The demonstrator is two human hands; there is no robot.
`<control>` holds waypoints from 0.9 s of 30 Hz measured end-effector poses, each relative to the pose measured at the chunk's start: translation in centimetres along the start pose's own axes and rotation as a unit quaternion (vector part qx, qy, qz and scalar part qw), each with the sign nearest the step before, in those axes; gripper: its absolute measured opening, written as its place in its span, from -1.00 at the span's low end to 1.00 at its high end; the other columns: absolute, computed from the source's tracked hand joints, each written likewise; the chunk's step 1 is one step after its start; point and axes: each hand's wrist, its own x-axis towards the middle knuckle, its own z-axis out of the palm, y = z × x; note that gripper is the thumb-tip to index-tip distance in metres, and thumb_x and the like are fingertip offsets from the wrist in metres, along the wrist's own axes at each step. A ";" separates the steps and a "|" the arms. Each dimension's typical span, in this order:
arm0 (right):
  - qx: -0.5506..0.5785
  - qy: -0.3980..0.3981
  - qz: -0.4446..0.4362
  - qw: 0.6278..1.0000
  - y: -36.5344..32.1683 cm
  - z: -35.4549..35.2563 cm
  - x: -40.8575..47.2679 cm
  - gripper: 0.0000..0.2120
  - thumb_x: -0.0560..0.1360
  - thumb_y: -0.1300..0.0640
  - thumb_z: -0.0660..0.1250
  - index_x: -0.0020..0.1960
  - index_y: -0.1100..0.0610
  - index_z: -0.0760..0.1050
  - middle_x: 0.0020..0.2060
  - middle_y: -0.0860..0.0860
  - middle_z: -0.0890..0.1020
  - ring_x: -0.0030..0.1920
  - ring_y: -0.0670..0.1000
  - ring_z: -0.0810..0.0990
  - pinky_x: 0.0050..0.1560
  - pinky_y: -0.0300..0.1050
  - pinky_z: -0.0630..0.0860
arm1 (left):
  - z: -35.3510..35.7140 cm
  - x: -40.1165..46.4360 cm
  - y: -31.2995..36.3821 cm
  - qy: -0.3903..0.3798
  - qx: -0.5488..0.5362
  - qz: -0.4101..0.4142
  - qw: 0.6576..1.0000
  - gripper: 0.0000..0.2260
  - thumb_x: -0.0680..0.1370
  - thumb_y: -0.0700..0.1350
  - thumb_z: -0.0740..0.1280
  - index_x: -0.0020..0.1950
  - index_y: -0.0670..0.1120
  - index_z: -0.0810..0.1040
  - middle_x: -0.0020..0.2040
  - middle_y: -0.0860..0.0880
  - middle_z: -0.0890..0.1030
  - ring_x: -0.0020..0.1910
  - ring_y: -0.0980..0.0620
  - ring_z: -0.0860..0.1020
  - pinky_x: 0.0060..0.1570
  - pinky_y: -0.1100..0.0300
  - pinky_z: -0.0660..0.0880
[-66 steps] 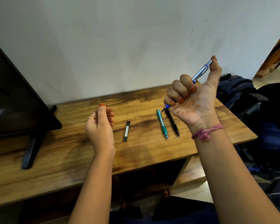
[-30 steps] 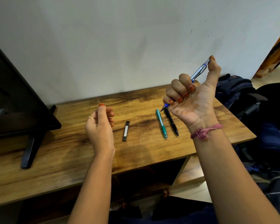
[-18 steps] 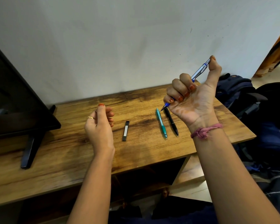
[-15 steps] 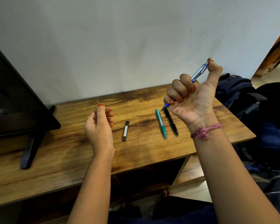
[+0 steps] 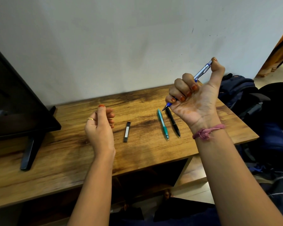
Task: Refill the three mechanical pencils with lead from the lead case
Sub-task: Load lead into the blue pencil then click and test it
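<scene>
My right hand is raised above the table and grips a blue and silver mechanical pencil, tip pointing down-left, with the thumb resting on its top button. A teal pencil and a black pencil lie side by side on the wooden table below that hand. The slim black lead case lies on the table between my two hands. My left hand hovers left of the case with fingers loosely curled and holds nothing that I can see.
A black screen on a stand takes up the table's left side. A white wall runs behind the table. Dark bags sit off the right edge. An open shelf lies under the tabletop.
My right thumb has shifted slightly on the pencil's top button. The left hand, lead case and two lying pencils have stayed where they were.
</scene>
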 end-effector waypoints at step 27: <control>-0.004 0.029 0.010 1.000 0.0 -0.1 0.0 -0.41 0.36 -0.43 0.14 -0.50 0.05 0.13 -0.56 -0.06 0.10 -0.49 -0.03 0.03 -0.42 -0.13 0.07 | 0.1 0.2 -0.6 0.002 -0.009 -0.001 1.000 -0.78 0.58 0.02 0.29 -0.22 0.04 0.61 -0.32 0.13 0.64 -0.30 0.22 0.55 -0.33 0.30 0.46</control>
